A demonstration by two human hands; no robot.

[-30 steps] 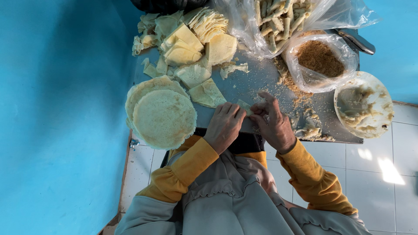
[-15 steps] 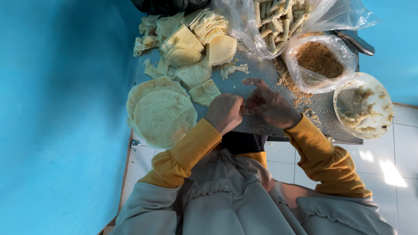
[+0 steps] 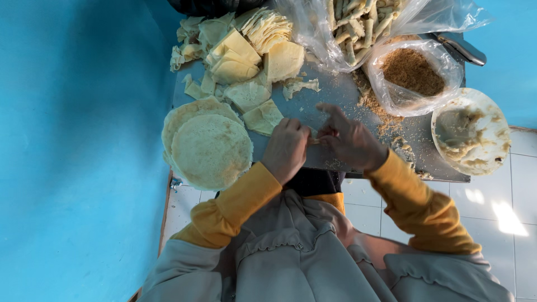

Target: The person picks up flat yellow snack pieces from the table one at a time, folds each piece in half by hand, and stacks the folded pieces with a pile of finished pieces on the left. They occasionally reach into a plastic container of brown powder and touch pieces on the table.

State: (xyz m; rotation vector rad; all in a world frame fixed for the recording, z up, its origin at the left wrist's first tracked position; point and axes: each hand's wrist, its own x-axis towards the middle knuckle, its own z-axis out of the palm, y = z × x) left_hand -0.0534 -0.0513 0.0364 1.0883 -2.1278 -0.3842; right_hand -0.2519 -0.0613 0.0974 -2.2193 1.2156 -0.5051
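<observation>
Since half a second ago the right hand [image 3: 349, 140] has spread its fingers wider over the middle of the counter [image 3: 335, 95], and the left hand [image 3: 286, 148] has stayed curled beside it; the two hands sit a little nearer the front edge than a second ago. Between them lies a small rolled wrapper [image 3: 316, 139], pinched at its left end by the left hand's closed fingers and touched at its right end by the right hand's thumb and fingertips, the remaining fingers splayed open above it.

The grey counter stands against blue walls, with white floor tiles [image 3: 503, 223] below its front edge. Near its front left corner a stack of round pale wrappers [image 3: 210, 148] overhangs the edge. Behind it, toward the back left corner, lie cut wrapper pieces [image 3: 246, 61], some folded, some in triangles. At the back edge a large clear plastic bag [image 3: 358, 25] holds finished pale rolls. Just right of it an open clear bag of brown crumbs [image 3: 411, 72] stands, with crumbs spilled on the counter before it. At the right edge sits a round white bowl [image 3: 472, 131] smeared with beige paste. A dark knife handle [image 3: 461, 47] lies at the back right corner.
</observation>
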